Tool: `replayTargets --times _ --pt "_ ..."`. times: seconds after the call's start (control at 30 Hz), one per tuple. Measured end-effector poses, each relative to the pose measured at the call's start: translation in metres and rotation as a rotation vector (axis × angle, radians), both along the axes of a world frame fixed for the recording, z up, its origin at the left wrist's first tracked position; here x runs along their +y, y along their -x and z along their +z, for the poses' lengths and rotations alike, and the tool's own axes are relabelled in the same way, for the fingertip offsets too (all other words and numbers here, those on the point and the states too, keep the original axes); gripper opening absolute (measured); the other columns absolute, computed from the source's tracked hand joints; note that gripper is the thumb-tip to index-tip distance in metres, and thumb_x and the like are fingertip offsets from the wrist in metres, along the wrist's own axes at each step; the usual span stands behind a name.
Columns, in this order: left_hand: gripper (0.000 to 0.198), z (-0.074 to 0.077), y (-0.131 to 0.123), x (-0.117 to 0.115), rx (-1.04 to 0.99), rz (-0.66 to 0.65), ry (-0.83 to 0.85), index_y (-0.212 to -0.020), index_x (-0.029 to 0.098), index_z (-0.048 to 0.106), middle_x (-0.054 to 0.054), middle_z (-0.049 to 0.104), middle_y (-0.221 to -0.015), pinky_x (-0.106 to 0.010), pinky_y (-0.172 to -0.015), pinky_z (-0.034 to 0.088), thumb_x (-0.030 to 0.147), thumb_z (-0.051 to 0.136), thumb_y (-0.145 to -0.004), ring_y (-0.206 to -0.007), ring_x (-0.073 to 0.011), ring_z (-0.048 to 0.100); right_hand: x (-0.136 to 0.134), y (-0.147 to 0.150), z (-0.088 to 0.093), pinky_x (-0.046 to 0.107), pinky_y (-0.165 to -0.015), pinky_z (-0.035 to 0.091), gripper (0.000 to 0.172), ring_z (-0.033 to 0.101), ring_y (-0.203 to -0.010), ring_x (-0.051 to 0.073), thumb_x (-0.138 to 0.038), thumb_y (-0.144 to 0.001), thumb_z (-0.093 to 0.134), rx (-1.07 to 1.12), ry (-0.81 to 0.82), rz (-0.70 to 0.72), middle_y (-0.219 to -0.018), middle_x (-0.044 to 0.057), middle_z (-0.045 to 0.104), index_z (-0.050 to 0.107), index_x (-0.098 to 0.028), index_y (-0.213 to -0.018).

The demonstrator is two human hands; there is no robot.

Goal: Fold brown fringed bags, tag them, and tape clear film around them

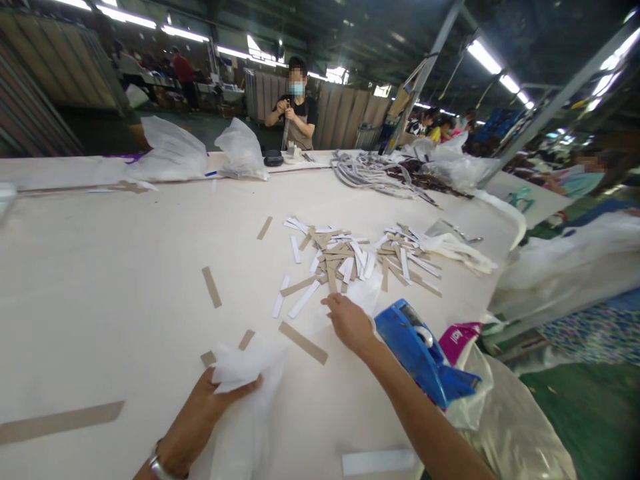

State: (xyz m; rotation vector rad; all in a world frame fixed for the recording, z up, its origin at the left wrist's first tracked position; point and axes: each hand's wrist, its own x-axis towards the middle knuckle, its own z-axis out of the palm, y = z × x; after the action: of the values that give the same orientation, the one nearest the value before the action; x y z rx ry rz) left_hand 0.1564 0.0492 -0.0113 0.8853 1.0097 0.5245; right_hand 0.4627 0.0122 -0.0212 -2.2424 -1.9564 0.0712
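My left hand [205, 407] is closed on a thin, translucent white plastic bag [250, 407], which bunches up over the fingers and hangs down toward the table's near edge. My right hand [347, 320] reaches forward, fingers stretched out, just short of a loose pile of cardboard strips [340, 260], white on one side and grey-brown on the other. No strip shows in its grasp. One single strip [303, 343] lies flat between my two hands. Beside my right forearm stands a blue tape dispenser [420, 353].
More strips [211, 287] lie scattered on the white table [125, 267]. At the far edge are plastic bags [173, 150] and a heap of grey bands [370, 175]. A pink-labelled package [459, 341] lies right of the dispenser. A masked co-worker [297, 110] stands across the table.
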Motion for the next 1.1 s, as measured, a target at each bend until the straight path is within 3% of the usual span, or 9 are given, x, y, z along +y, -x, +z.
replayTargets --times 0.1,0.2,0.33,0.47,0.57,0.7,0.8,0.9,1.1 --pt "0.045 0.015 -0.008 0.013 0.060 -0.102 -0.091 -0.100 0.012 0.071 -0.011 0.073 -0.101 -0.038 -0.083 0.053 0.041 0.080 -0.066 -0.092 -0.0303 0.067 -0.001 -0.025 0.021 0.033 -0.087 0.043 0.033 0.056 -0.105 0.023 -0.011 -0.087 0.050 -0.113 0.021 -0.075 -0.111 0.010 0.063 0.059 -0.021 -0.118" --pt "0.044 0.018 -0.018 0.025 0.093 -0.125 -0.172 -0.097 0.012 0.072 -0.011 0.073 -0.099 -0.039 -0.084 0.053 0.043 0.078 -0.067 -0.092 -0.0301 0.067 -0.004 -0.043 0.036 0.032 -0.086 0.043 0.029 0.057 -0.106 0.022 -0.020 -0.091 0.048 -0.112 0.126 -0.139 -0.113 0.008 0.063 0.058 -0.024 -0.119" --pt "0.031 0.017 -0.037 0.040 0.088 -0.175 -0.407 -0.086 0.017 0.075 -0.007 0.074 -0.098 -0.036 -0.098 0.046 0.033 0.081 -0.061 -0.104 -0.0294 0.063 -0.005 -0.083 0.042 0.031 -0.085 0.043 0.028 0.058 -0.108 0.022 -0.025 -0.092 0.047 -0.103 0.207 -0.276 -0.116 0.007 0.064 0.058 -0.025 -0.118" --pt "0.026 0.027 -0.061 0.057 0.046 -0.287 -0.421 -0.079 0.018 0.076 -0.006 0.075 -0.088 -0.035 -0.092 0.050 0.033 0.082 -0.058 -0.099 -0.0307 0.065 0.003 -0.151 0.044 0.033 -0.084 0.045 0.030 0.060 -0.107 0.025 -0.019 -0.086 0.054 -0.082 0.258 -0.415 -0.113 0.012 0.066 0.061 -0.019 -0.115" --pt "0.028 0.036 -0.085 0.066 0.017 -0.362 -0.371 -0.084 0.016 0.076 -0.005 0.075 -0.088 -0.033 -0.088 0.051 0.031 0.082 -0.061 -0.092 -0.0280 0.067 0.011 -0.193 0.036 0.029 -0.083 0.046 0.042 0.062 -0.103 0.022 -0.023 -0.081 0.063 0.003 0.302 -0.429 -0.114 0.008 0.066 0.058 -0.019 -0.123" --pt "0.037 0.037 -0.121 0.068 -0.064 -0.433 -0.222 -0.095 0.014 0.074 -0.007 0.075 -0.090 -0.031 -0.081 0.052 0.036 0.080 -0.066 -0.086 -0.0248 0.068 0.023 -0.218 0.011 0.032 -0.092 0.045 0.085 0.058 -0.114 0.026 -0.044 -0.065 0.079 0.102 0.347 -0.376 -0.132 0.010 0.056 0.043 -0.021 -0.139" --pt "0.038 0.025 -0.146 0.065 -0.159 -0.480 -0.141 -0.098 0.014 0.073 -0.008 0.074 -0.090 -0.030 -0.076 0.053 0.038 0.078 -0.069 -0.081 -0.0236 0.068 0.030 -0.222 -0.007 0.041 -0.102 0.037 0.110 0.044 -0.128 0.034 -0.052 -0.055 0.082 0.113 0.350 -0.374 -0.143 0.018 0.043 0.031 -0.017 -0.146" --pt "0.038 0.003 -0.170 0.064 -0.249 -0.460 -0.092 -0.103 0.016 0.071 -0.009 0.073 -0.097 -0.032 -0.076 0.054 0.036 0.077 -0.071 -0.082 -0.0238 0.069 0.036 -0.225 -0.017 0.047 -0.104 0.035 0.122 0.038 -0.131 0.039 -0.054 -0.050 0.084 0.106 0.357 -0.391 -0.144 0.023 0.039 0.025 -0.014 -0.149" --pt "0.045 -0.052 -0.197 0.065 -0.218 -0.136 0.082 -0.104 0.014 0.067 -0.010 0.074 -0.095 -0.037 -0.080 0.056 0.033 0.082 -0.066 -0.085 -0.0257 0.070 0.044 -0.234 -0.024 0.046 -0.100 0.038 0.114 0.043 -0.126 0.040 -0.053 -0.042 0.087 0.123 0.386 -0.444 -0.138 0.022 0.044 0.040 -0.015 -0.139"
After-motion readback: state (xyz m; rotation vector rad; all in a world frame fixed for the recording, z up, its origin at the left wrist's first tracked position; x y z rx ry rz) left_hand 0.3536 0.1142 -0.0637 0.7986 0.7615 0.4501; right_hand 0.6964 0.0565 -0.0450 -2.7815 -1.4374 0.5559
